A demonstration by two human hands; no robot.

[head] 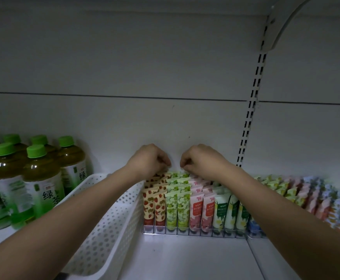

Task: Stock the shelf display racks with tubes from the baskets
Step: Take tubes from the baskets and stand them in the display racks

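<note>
Both hands reach to the very back of the display rack [195, 233], the clear divided tray whose front lip sits on the shelf [185, 259]. The left hand [147, 159] and right hand [200, 158] are close together but apart, fingers curled down and inward at the rear end of the green-leaf row. Each grip looks pinched onto the top edge of a rearmost green tube [177, 175], though the fingertips are turned away and what exactly they hold cannot be told for sure.

The tubes stand upright, long axis vertical, flat crimped end up and cap down in the rack's channels. So the tube lies directly below the grips, and any seating move is, by my judgement, straight down into the channel behind the filled rows. Neither hand is clearly nearer; they flank the same lane.

The white perforated basket [104, 219] lies just left of the rack, beyond it green-tea bottles [39, 188]. More filled rows [306, 195] run right of the rack.
</note>
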